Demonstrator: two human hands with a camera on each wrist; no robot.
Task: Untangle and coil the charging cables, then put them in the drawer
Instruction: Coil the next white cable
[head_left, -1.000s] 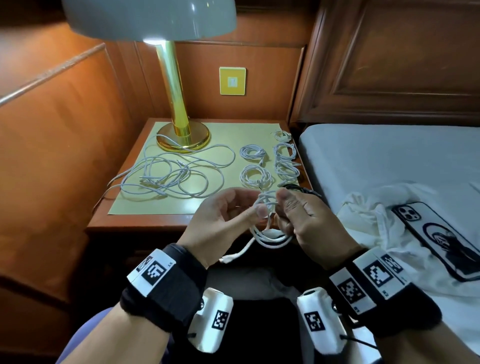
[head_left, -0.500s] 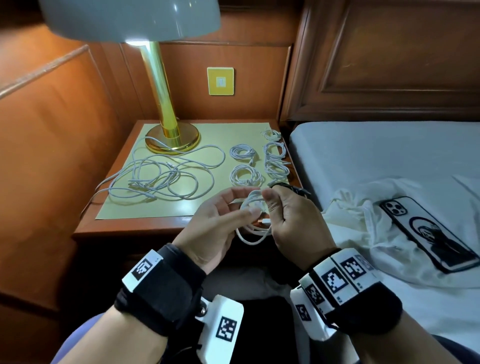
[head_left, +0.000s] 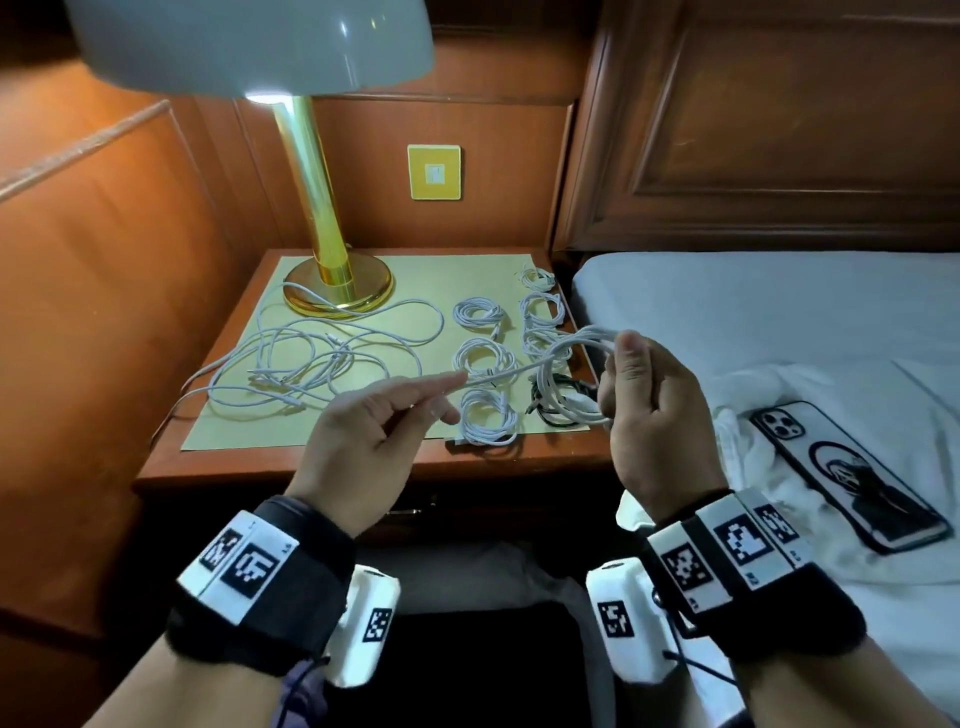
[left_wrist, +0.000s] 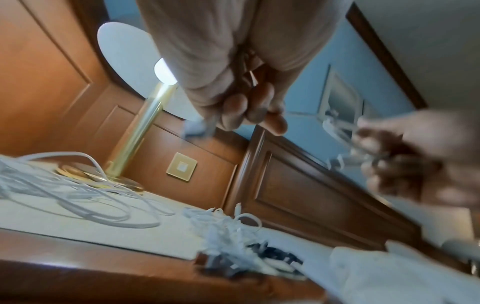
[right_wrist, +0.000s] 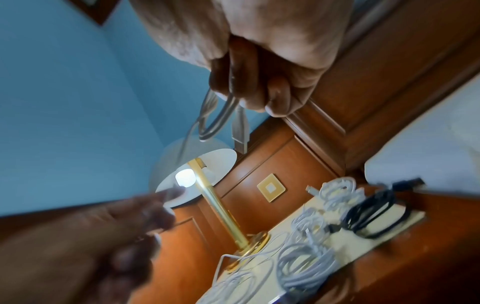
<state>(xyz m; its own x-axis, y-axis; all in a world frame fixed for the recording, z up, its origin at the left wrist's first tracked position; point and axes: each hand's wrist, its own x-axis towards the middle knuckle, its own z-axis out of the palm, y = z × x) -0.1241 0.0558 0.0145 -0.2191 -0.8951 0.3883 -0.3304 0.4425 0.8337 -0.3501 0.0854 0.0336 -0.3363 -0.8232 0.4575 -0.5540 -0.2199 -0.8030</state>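
My right hand (head_left: 621, 379) grips a coil of white charging cable (head_left: 569, 364) above the nightstand's right front corner. The coil's loose end runs left to my left hand (head_left: 441, 400), which pinches it between thumb and fingers. In the right wrist view the loops (right_wrist: 215, 115) and a USB plug (right_wrist: 240, 131) hang below my curled fingers (right_wrist: 278, 96). The left wrist view is blurred; my left hand's fingertips (left_wrist: 246, 111) close on the thin cable. A tangle of white cables (head_left: 311, 364) lies on the left of the yellow mat (head_left: 415, 270). Several coiled white cables (head_left: 485, 358) and one black coil (head_left: 558, 413) lie on the right.
A gold lamp (head_left: 317, 218) stands at the back left of the wooden nightstand (head_left: 363, 462). Wood panelling rises close on the left. The bed (head_left: 753, 301) adjoins on the right, with a white cloth (head_left: 753, 410) and a phone (head_left: 852, 478) on it.
Both hands have risen from below the nightstand's front edge to above its top. They have parted, and the left hand has drawn the cable's end out to the left.
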